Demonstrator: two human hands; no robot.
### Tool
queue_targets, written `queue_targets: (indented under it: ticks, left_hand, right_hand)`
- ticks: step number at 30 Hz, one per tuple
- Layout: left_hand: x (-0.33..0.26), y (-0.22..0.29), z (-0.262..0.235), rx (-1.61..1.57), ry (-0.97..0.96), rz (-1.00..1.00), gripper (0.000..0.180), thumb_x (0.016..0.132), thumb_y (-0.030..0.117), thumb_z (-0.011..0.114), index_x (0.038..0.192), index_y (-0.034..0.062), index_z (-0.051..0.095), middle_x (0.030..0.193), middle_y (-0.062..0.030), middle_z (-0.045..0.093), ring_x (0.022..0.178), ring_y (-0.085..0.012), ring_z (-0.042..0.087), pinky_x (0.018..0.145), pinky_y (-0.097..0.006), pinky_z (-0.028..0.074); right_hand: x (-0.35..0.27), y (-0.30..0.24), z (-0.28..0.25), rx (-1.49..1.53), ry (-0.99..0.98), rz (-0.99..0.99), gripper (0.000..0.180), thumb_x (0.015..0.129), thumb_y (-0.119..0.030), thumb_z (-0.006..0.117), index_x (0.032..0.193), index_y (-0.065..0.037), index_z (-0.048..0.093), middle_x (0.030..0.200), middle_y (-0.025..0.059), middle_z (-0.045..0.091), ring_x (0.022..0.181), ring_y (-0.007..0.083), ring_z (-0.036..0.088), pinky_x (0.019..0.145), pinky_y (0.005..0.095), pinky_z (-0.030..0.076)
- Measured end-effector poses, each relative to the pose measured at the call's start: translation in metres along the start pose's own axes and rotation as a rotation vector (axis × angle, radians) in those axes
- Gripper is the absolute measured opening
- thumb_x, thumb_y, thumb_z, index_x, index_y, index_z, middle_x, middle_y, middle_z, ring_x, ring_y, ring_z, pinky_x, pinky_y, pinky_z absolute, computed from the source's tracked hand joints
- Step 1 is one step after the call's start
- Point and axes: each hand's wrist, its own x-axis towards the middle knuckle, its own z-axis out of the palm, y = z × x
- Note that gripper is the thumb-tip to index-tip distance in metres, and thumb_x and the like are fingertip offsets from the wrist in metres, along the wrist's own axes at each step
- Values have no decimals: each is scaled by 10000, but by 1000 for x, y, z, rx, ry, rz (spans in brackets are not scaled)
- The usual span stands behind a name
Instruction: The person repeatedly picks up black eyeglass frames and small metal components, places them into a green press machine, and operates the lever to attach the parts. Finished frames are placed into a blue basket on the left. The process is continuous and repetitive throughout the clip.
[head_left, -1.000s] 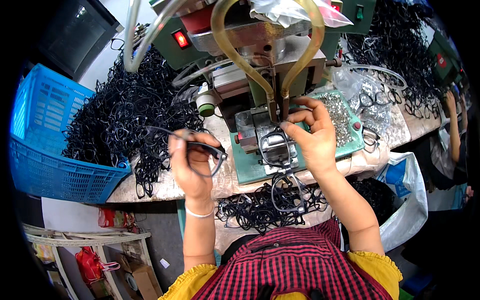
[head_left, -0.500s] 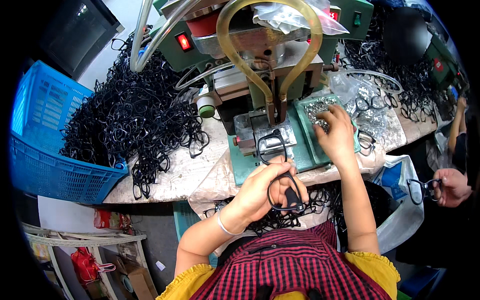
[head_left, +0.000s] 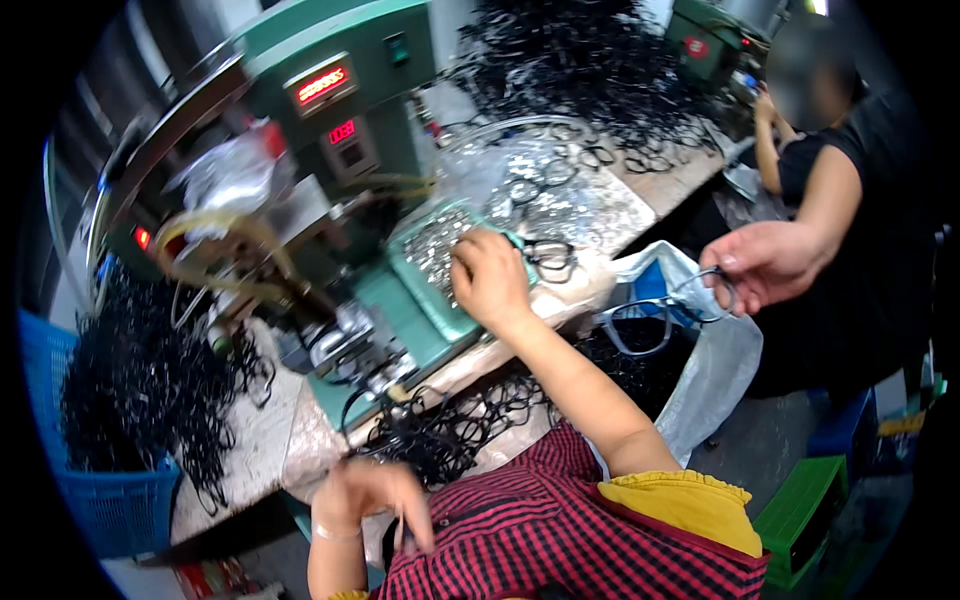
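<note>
Motion blurs the left hand (head_left: 372, 497); right hand (head_left: 487, 277) covers the parts tray (head_left: 432, 262).

The green tray (head_left: 440, 300) sits tilted on the table just beside the machine, its shallow bed strewn with small shiny metal bits (head_left: 430, 250), with the right hand (head_left: 490, 280) resting on its far corner. A black spectacle frame (head_left: 550, 258) lies flat just beyond that hand. Loose black frames (head_left: 440, 435) lie heaped at the table's near edge, above the blurred left hand (head_left: 375, 495).
</note>
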Motion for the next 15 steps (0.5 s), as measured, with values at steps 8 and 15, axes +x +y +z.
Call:
queue_targets:
  ticks: [8,15]
  left_hand:
    - [96,66,154,1838,49,874,321,762,176,641,1000,-39,663,1007,-158,659,809,-199,647,671,-269,536]
    - [218,15,178,2456,410,716,241,860,192,499,974,56,661,878,-75,553,835,-251,499,701,-398,364]
  right_hand:
    - [13,-8,-20,181,106,87,119,745,-113,682,856,-97,722,803,71,679,815,294,626,725,399,495]
    - [14,-50,12,342,33,117,108,787,-77,680,885,-52,719,876,117,698,843,270,664,778,347,507]
